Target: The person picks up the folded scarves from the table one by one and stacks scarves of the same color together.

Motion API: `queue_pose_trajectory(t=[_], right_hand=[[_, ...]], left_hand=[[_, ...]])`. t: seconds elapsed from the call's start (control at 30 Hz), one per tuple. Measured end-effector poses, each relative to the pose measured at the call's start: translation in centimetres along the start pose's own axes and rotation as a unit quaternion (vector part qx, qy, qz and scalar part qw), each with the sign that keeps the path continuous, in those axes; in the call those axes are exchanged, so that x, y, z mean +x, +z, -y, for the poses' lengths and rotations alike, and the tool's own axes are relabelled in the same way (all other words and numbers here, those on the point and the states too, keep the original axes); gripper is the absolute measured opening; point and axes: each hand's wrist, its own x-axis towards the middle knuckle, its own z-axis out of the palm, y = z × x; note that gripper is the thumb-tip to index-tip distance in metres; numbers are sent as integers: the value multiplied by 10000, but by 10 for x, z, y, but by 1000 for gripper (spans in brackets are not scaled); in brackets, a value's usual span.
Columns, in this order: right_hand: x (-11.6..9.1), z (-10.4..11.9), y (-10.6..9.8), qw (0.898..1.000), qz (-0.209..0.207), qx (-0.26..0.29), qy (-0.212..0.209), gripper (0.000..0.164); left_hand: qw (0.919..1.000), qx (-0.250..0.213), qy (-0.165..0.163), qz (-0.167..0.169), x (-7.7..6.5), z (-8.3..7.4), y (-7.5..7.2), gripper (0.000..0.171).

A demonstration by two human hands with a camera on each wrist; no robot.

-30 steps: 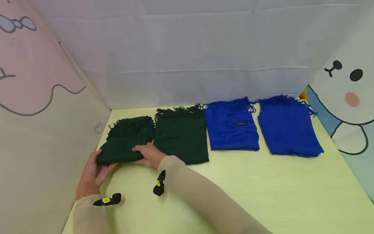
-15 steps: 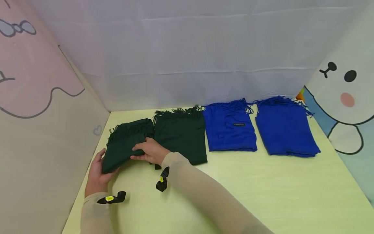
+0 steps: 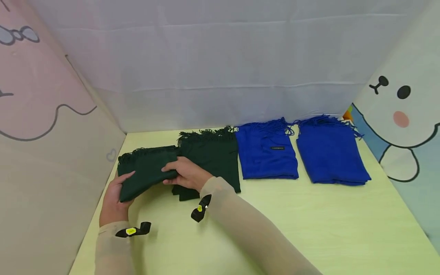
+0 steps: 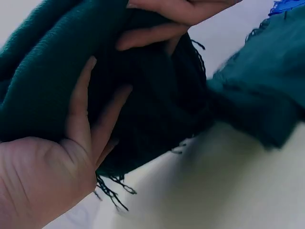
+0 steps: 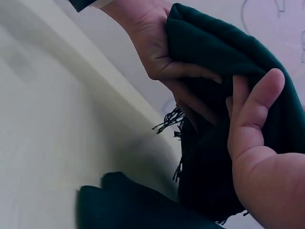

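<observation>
A folded dark green fringed scarf (image 3: 148,168) is held up off the table at the far left. My left hand (image 3: 115,200) grips its left end, thumb on top and fingers beneath. At the right end my right hand (image 3: 187,173) pinches the folded cloth between thumb and fingers. The left wrist view shows fingers of both hands spread against the scarf's (image 4: 152,105) dark underside, with fringe hanging below. Just right of it lies a second dark green scarf (image 3: 213,156), folded flat, its near left corner partly behind my right hand and forearm.
A folded blue scarf with a black label (image 3: 268,164) and another folded blue scarf (image 3: 331,152) lie in the same row to the right. White cloth (image 3: 220,76) hangs behind the pale yellow table (image 3: 309,229). A printed side wall (image 3: 103,168) stands close to my left hand.
The left scarf has risen from the table and levelled after tilting down to the left. My right hand has shifted slightly right, and my left thumb now lies over the cloth.
</observation>
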Motion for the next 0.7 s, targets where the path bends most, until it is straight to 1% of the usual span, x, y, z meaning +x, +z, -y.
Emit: queue_pose_trajectory(t=[0.07, 0.1, 0.13, 0.2, 0.27, 0.3, 0.37, 0.5, 0.6, 0.7], right_hand=[[-7, 6, -3, 9998, 147, 27, -103, 73], [-11, 10, -5, 9996, 210, 29, -169, 68], [-14, 13, -6, 9993, 265, 23, -244, 63], [-21, 20, -10, 9985, 373, 5, -392, 50], [-30, 28, -15, 9977, 378, -92, -563, 47], [-34, 32, -17, 9971, 360, -155, -647, 47], [-41, 40, -24, 9960, 290, -290, -792, 48], [-53, 53, -38, 9930, 52, -604, -1016, 54], [-59, 62, -50, 9896, -201, -823, -1158, 58], [-65, 68, -60, 9839, -472, -1112, -1315, 63]], left_hand=[[9974, -136, 371, 604, 1, 1, 12, 83], [9939, -225, 537, 932, 2, 2, 18, 87], [9911, -199, 672, 1131, 3, 2, 23, 87], [9861, -230, 826, 1422, 6, 2, 35, 88], [9827, -220, 879, 1613, 12, 4, 47, 89], [9828, -179, 853, 1628, 15, 4, 53, 89], [9856, -74, 703, 1538, 22, 6, 64, 90], [9908, 414, 274, 1257, 39, 13, 83, 90], [9889, 846, 65, 1217, 54, 20, 94, 91], [9840, 1181, -13, 1332, 70, 27, 101, 94]])
